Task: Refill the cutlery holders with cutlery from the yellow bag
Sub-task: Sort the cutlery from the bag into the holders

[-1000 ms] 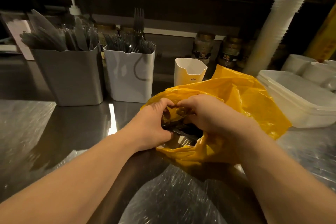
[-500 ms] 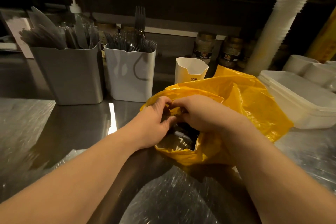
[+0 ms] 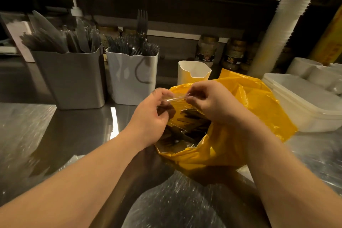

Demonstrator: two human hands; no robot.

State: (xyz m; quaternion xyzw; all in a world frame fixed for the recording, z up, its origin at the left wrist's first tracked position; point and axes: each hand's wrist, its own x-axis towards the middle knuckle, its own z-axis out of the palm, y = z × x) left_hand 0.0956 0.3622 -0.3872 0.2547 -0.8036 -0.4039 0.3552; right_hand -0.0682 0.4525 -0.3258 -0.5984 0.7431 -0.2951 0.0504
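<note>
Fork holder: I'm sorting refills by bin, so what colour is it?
The fork holder is white, seen best in the head view.

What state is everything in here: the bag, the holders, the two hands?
yellow bag: open, dark cutlery inside
clear wrapper: stretched between both hands
left hand: pinches wrapper's left end
right hand: pinches its right end
grey holder: upright, full of knives
white holder: upright, full of forks
small cream holder: upright, looks empty
</note>
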